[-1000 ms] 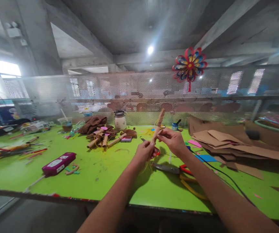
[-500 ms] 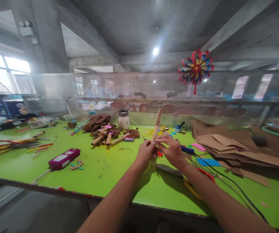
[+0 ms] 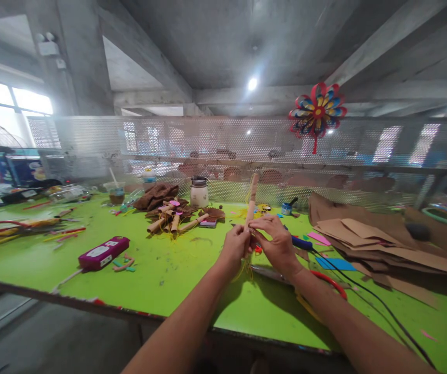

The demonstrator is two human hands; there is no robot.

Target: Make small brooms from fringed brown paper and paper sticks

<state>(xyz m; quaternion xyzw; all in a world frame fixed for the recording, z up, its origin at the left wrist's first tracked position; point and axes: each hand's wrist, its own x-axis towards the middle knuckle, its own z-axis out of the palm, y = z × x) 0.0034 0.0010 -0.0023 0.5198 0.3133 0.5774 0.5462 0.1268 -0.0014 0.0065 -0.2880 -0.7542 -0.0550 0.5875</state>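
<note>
A rolled brown paper tube (image 3: 252,200) stands nearly upright between my hands, over the green table (image 3: 161,293). My left hand (image 3: 235,248) is closed around its lower end. Thumb and fingers of my right hand (image 3: 275,241) pinch the tube from the right, touching my left fingertips. Thin yellow strands (image 3: 248,267) hang below my left hand. Under my right wrist lie scissors with a red and yellow handle (image 3: 330,283), partly hidden by the forearm. A blue-handled tool (image 3: 301,242) with a black cord rests just right of my right hand.
Brown paper tubes (image 3: 175,222) with yellow strands lie behind to the left, near a jar (image 3: 199,192). A purple power strip (image 3: 104,253) is at the left. Stacked brown paper (image 3: 387,246) and a blue sheet (image 3: 335,264) lie right. A perforated screen (image 3: 153,137) stands behind.
The whole view has shifted slightly. Both hands keep nearly the same hold on the tube, with only a slight change in my right hand's pose.
</note>
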